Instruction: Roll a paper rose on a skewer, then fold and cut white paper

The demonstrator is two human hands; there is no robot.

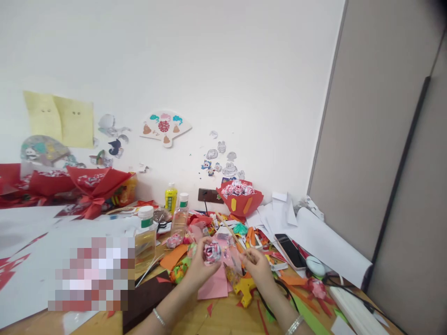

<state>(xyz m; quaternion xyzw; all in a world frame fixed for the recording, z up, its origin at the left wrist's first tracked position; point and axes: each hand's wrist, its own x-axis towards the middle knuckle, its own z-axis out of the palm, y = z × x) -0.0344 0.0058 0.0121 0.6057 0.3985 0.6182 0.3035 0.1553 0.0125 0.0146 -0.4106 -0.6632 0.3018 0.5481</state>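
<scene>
In my left hand (199,270) is a folded paper flower (212,251) with pink, white and dark petals, held between thumb and fingers. My right hand (259,269) pinches a thin wooden stick (228,228) near its lower end. The stick slants up and away to the left, apart from the flower. Below and between the hands lie pink paper sheets (213,284). A yellow glue gun (245,291) rests on the table just left of my right wrist, with a black cord curving under that forearm.
Clear bottles (179,216) and a yellow bottle (171,199) stand behind. A red-wrapped bouquet (240,197) leans at the wall. To the right lie a phone (290,251), a white paper roll (331,244) and a power strip (356,309). Paper scraps cover much of the wooden table.
</scene>
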